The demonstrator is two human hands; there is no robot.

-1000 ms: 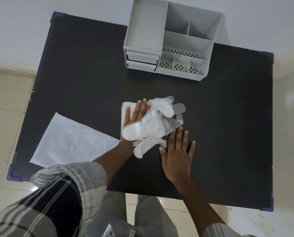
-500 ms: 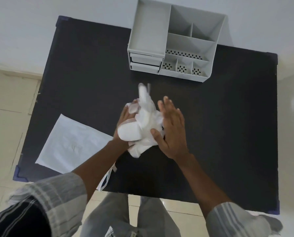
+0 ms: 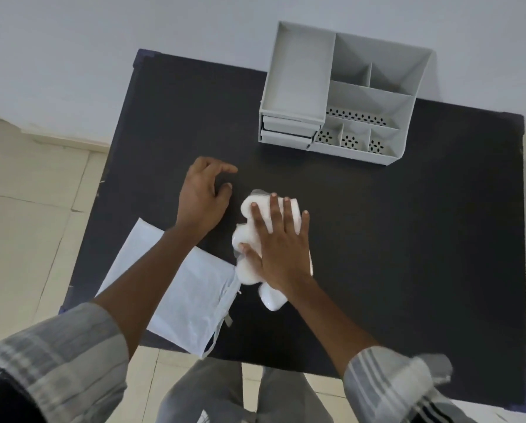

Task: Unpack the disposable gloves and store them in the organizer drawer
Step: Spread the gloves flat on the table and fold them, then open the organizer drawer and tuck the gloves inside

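A bunched pile of translucent white disposable gloves lies on the black table, near the middle. My right hand presses flat on top of the pile with its fingers spread, covering much of it. My left hand hovers just left of the pile, fingers loosely curled and apart, holding nothing. The grey organizer stands at the far edge of the table, with two shut drawers at its front left.
The flat white plastic packaging bag lies at the table's near left corner, partly under my left forearm. The organizer has open compartments on top and small perforated bins at its front right. A pale tiled floor surrounds the table.
Both hands held the bundle between them; now my left hand has let go and moved left, while my right hand presses the gloves flat on the table.
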